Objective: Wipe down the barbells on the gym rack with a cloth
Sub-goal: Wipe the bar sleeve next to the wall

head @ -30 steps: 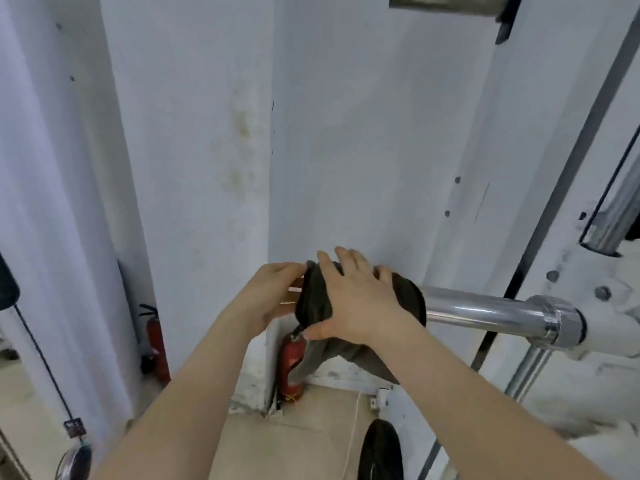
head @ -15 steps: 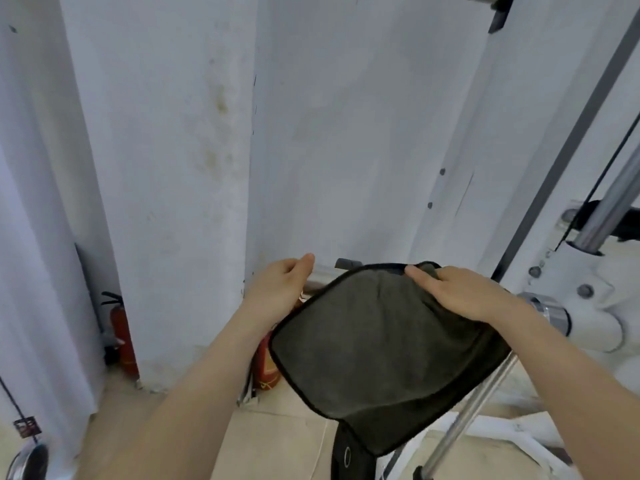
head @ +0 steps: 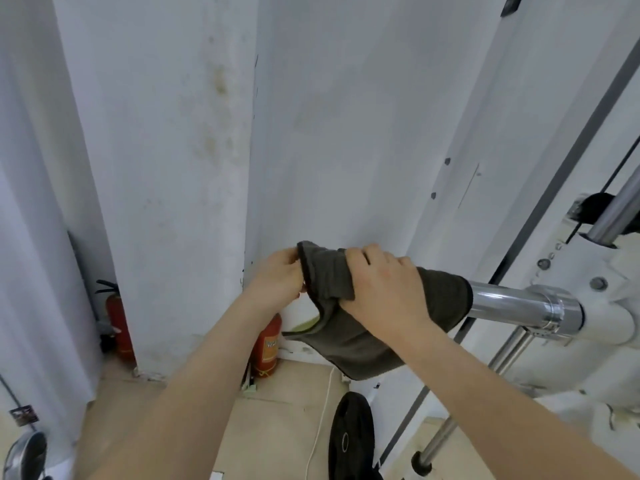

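gym rack point(head: 620, 306): white frame at the right end of the barbell point(head: 502, 301). Its socket is the only holder in view and carries the bar's collar, which leaves the sleeve sticking out free for wiping.
barbell: chrome sleeve, level, bare only next to its collar; the rest is covered.
cloth point(head: 349, 337): dark grey-green, draped over the barbell's free end with its loose half hanging below. It seems wrapped this way so one pass rubs the whole round.
weight plate point(head: 349, 441): black, on edge on the floor below the barbell.
right hand point(head: 384, 289): on top of the barbell, fingers curled down and clamped on cloth and bar.
left hand point(head: 277, 282): at the barbell's tip, fingers bunched together and pinching the cloth's edge, probably to keep it taut.
fire extinguisher point(head: 266, 344): red, on the floor below the barbell's tip.
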`<state>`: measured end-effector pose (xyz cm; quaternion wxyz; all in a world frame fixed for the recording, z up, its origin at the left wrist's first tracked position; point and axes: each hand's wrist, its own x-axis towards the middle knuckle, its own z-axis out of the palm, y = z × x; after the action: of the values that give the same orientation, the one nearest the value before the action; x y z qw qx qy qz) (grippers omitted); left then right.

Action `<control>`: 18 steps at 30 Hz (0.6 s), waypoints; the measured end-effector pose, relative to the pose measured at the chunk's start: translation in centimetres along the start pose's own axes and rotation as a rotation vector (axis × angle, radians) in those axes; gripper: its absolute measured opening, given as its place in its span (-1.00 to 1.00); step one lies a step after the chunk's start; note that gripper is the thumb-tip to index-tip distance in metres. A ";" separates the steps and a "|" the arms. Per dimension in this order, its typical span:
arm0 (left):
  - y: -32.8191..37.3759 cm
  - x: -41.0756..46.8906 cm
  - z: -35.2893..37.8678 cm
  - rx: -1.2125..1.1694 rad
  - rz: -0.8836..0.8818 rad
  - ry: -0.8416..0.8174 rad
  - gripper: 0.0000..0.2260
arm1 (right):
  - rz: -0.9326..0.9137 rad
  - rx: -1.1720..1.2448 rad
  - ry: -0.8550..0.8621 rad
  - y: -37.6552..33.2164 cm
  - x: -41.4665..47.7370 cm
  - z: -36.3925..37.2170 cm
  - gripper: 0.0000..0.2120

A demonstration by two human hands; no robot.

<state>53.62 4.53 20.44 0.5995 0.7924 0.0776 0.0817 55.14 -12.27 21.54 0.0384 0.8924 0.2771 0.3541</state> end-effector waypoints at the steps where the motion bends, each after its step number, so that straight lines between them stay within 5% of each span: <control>1: 0.2 -0.5 -0.4 -0.066 0.043 -0.033 -0.81 | 0.042 0.033 -0.101 1.3 -0.4 -0.5 -0.62; 4: 1.2 -2.0 -1.7 -0.135 0.157 -0.145 -0.79 | 0.250 0.157 -0.609 5.7 0.0 -3.2 -0.58; 7: 1.4 -1.6 -0.4 0.295 0.332 -0.107 -0.73 | 0.218 -0.099 -0.941 6.2 2.4 -5.1 -0.34; 9: 1.4 -1.5 1.4 0.474 0.419 0.049 -0.66 | 0.118 -0.109 -0.832 3.3 3.5 -4.2 -0.34; 12: 1.5 -0.8 2.5 0.406 0.351 0.179 -0.57 | 0.101 0.122 -0.540 -1.4 4.1 -2.2 -0.52; 18: 4.6 1.3 1.9 0.463 -0.124 -0.175 -0.71 | -0.028 -0.058 -0.141 0.6 0.4 -0.4 -0.57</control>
<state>55.46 1.82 24.46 0.4104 0.9063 0.0906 -0.0440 55.42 -12.58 22.22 0.0885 0.9096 0.2760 0.2976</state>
